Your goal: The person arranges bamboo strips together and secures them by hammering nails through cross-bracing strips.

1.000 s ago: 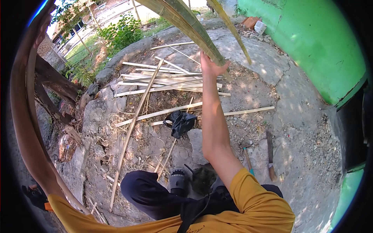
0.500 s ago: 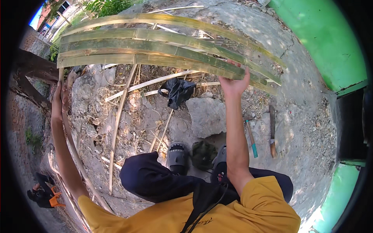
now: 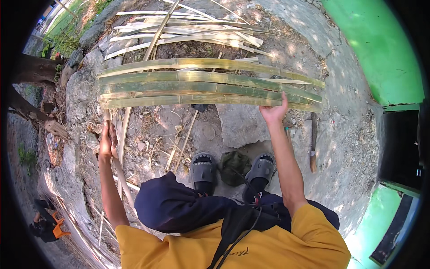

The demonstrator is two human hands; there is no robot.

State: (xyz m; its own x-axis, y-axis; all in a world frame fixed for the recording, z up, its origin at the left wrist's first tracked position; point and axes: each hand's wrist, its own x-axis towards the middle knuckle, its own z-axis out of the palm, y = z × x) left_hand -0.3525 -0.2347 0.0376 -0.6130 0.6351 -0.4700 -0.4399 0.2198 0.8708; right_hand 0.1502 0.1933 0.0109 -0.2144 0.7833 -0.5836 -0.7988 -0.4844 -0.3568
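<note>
A panel of several green-yellow bamboo slats [image 3: 188, 83] stretches across in front of me, held off the ground with gaps between the slats. My right hand [image 3: 274, 111] grips its near edge toward the right end, thumb up at the side and fingers partly hidden beneath the slats. At the left end a narrow bamboo crosspiece [image 3: 107, 114] sticks out toward me. My left hand [image 3: 108, 140] is closed around that crosspiece, its fingers long and pressed together.
Pale split bamboo strips [image 3: 188, 32] lie heaped beyond the panel. A flat stone slab [image 3: 245, 125], a wooden-handled machete [image 3: 313, 148] and a dark green cloth-like bundle [image 3: 234, 168] are on the ground. Tree trunks [image 3: 38, 119] stand left, a green wall [image 3: 376, 45] right. Another person [image 3: 42, 222] is far left.
Both hands have brought the bamboo panel nearer to me, and its left end has shifted right. The view has tilted too, so the heap of strips beyond now shows more fully.
</note>
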